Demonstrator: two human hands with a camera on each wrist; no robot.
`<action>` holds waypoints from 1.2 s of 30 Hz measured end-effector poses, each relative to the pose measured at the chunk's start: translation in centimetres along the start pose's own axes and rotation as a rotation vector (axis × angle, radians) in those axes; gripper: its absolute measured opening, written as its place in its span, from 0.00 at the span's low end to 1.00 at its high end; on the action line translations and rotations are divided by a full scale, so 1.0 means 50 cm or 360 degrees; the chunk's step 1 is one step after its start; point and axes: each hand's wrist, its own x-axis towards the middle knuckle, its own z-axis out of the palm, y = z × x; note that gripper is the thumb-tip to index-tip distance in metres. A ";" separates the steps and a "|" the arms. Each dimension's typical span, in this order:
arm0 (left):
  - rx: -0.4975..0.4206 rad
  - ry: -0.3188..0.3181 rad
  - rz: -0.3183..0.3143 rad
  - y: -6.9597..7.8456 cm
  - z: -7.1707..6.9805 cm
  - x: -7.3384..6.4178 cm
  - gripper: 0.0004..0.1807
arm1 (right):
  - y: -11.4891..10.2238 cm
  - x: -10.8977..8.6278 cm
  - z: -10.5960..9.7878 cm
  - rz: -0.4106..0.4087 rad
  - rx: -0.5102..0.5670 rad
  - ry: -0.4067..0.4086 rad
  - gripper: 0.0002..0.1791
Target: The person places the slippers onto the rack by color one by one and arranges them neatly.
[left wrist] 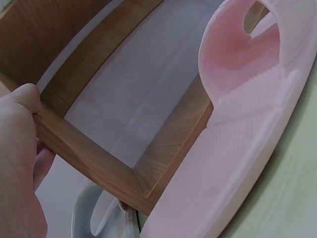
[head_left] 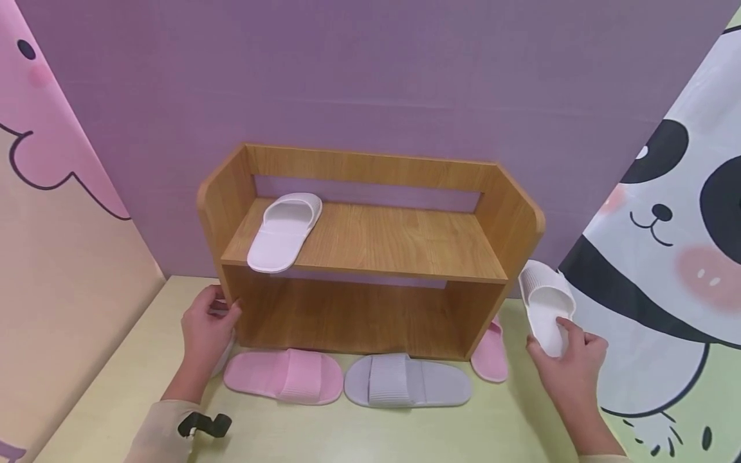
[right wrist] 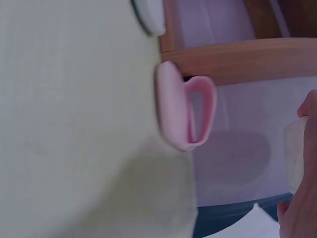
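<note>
My left hand (head_left: 211, 325) pinches the front edge of the left side panel of a two-tier wooden shoe rack (head_left: 365, 238), thumb on one face and fingers on the other. My right hand (head_left: 570, 363) grips a white slipper (head_left: 544, 321) by its open heel end, raised to the right of the rack; in the right wrist view only a bit of that slipper (right wrist: 294, 153) shows. Another white slipper (head_left: 278, 241) lies on the upper shelf at the left, its toe strap toward the back. The lower shelf holds nothing.
A pink slipper (head_left: 283, 376) and a grey slipper (head_left: 408, 381) lie sideways before the rack. A second pink slipper (head_left: 492, 354) stands by its right side. A pale slipper (left wrist: 84, 213) is partly hidden beside the left panel. Walls rise behind and at both sides.
</note>
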 end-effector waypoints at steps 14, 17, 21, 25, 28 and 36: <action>-0.0001 0.0001 0.0000 -0.009 0.001 0.001 0.12 | -0.089 0.010 -0.045 -0.0108 0.0193 0.0245 0.41; -0.0007 0.0003 0.0008 -0.010 0.001 0.002 0.12 | -0.107 0.011 -0.053 -0.0196 0.0257 0.0318 0.42; -0.0021 0.0006 0.0013 -0.010 0.000 0.002 0.11 | -0.128 0.015 -0.064 -0.0296 0.0322 0.0364 0.43; -0.0036 0.0003 0.0014 -0.010 0.000 0.001 0.11 | -0.140 0.017 -0.070 -0.0407 0.0376 0.0407 0.42; -0.0031 0.0011 0.0014 -0.009 0.000 0.001 0.11 | -0.150 0.018 -0.074 -0.0466 0.0414 0.0433 0.42; -0.0004 0.0000 -0.0012 -0.013 0.000 0.003 0.11 | -0.172 0.012 -0.081 -0.0505 0.0493 0.0459 0.43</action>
